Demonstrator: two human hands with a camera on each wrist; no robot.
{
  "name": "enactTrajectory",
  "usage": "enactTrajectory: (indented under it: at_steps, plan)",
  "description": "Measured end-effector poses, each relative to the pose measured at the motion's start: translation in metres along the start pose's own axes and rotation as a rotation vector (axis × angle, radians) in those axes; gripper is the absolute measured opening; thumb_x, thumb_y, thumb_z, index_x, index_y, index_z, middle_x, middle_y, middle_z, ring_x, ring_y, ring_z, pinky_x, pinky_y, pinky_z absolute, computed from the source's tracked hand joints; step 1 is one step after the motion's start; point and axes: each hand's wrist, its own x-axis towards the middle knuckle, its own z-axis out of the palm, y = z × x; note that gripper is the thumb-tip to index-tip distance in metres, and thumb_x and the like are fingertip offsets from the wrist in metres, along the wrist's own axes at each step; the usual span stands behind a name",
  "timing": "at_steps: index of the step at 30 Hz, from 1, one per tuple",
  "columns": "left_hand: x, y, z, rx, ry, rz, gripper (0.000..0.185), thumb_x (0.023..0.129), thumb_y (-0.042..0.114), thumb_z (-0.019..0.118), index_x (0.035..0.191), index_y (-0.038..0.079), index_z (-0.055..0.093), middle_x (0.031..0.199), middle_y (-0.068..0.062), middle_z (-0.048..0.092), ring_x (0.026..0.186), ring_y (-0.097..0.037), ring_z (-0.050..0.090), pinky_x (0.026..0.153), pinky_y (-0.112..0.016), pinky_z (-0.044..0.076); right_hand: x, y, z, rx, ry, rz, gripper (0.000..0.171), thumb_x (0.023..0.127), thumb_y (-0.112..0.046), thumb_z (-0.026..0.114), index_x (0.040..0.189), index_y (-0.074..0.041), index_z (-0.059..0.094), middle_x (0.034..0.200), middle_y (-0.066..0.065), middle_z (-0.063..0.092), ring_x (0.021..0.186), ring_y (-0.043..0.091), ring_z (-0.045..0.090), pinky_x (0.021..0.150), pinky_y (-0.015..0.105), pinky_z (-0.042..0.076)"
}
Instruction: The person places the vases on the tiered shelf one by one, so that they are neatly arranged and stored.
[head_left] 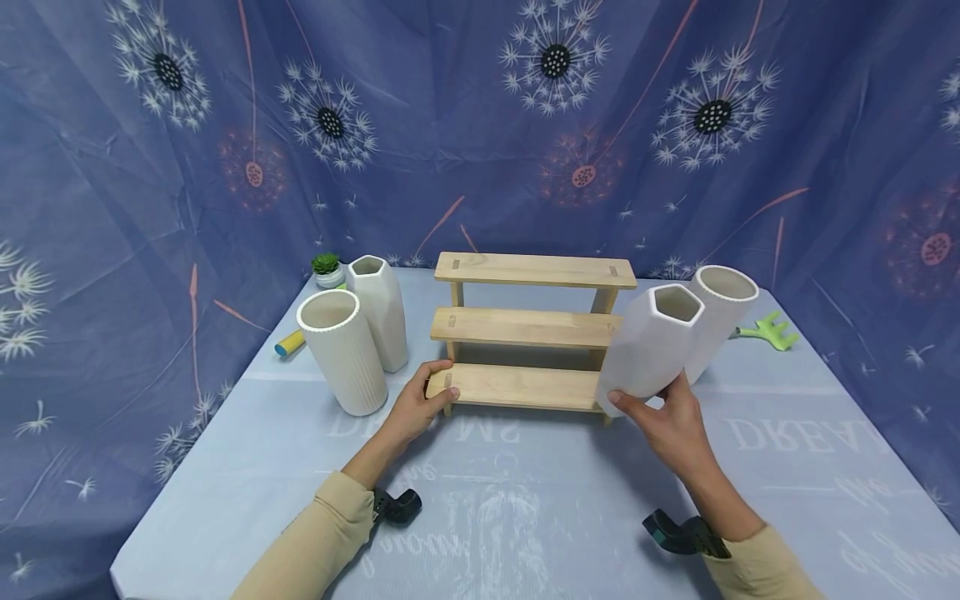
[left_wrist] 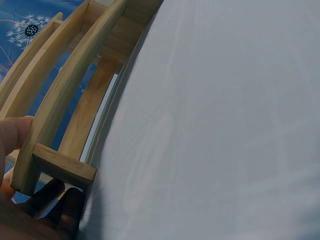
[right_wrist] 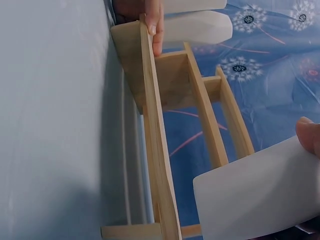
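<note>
A three-step wooden display stand (head_left: pixel 525 385) stands mid-table. My left hand (head_left: pixel 417 405) grips the left end of its lowest step; the left wrist view shows the thumb (left_wrist: pixel 16 134) on the board and other fingers round the end beside the leg. In my right hand (head_left: pixel 678 425) is a white faceted vase (head_left: pixel 647 354), tilted and held low on its body. This vase (right_wrist: pixel 255 192) overlaps the stand's right end in the head view. Just behind it, partly hidden, is a white ribbed vase (head_left: pixel 720 312).
On the left stand another ribbed vase (head_left: pixel 347 358) and another faceted vase (head_left: pixel 382 312). A small potted succulent (head_left: pixel 327 271) and a yellow-handled tool (head_left: pixel 289 343) lie near them. A green hand rake (head_left: pixel 772 331) lies at the right. A blue dandelion-print cloth (head_left: pixel 450 125) hangs behind the table.
</note>
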Motion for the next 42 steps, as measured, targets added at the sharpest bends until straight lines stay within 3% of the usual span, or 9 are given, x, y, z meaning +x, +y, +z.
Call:
enactTrajectory:
  at_steps: [12, 32, 40, 42]
  plan:
    - [0.000, 0.000, 0.001, 0.009, 0.010, -0.008, 0.048, 0.091, 0.015, 0.062, 0.135, 0.012, 0.043, 0.128, -0.016, 0.048, 0.107, -0.020, 0.051, 0.082, -0.022, 0.044, 0.007, -0.005, 0.013, 0.047, -0.044, 0.002, 0.082, 0.079, -0.025, 0.077, 0.143, -0.016, 0.027, 0.141, 0.013, 0.045, 0.120, 0.034, 0.048, 0.095, 0.056, 0.039]
    - [-0.002, 0.003, 0.000, 0.042, 0.025, -0.045, 0.050, 0.090, 0.017, 0.064, 0.135, 0.015, 0.044, 0.129, -0.014, 0.050, 0.110, -0.022, 0.049, 0.086, -0.025, 0.041, 0.022, 0.000, 0.030, 0.035, -0.069, -0.001, 0.079, 0.078, -0.026, 0.078, 0.139, -0.007, 0.031, 0.138, 0.017, 0.046, 0.122, 0.034, 0.047, 0.097, 0.051, 0.037]
    - [-0.012, 0.027, 0.000, 0.036, -0.001, -0.044, 0.051, 0.091, 0.011, 0.060, 0.138, 0.005, 0.040, 0.128, -0.019, 0.049, 0.108, -0.023, 0.049, 0.085, -0.025, 0.042, 0.027, 0.001, 0.034, 0.033, -0.072, 0.013, 0.083, 0.078, -0.029, 0.078, 0.140, -0.006, 0.029, 0.138, 0.018, 0.045, 0.122, 0.036, 0.047, 0.098, 0.056, 0.038]
    - [-0.011, 0.023, 0.000, 0.043, 0.005, -0.033, 0.050, 0.091, 0.013, 0.061, 0.137, 0.006, 0.041, 0.128, -0.019, 0.049, 0.108, -0.023, 0.050, 0.084, -0.025, 0.042, 0.028, 0.002, 0.035, 0.035, -0.075, 0.016, 0.083, 0.078, -0.029, 0.077, 0.141, -0.006, 0.028, 0.138, 0.018, 0.045, 0.122, 0.036, 0.047, 0.098, 0.055, 0.038]
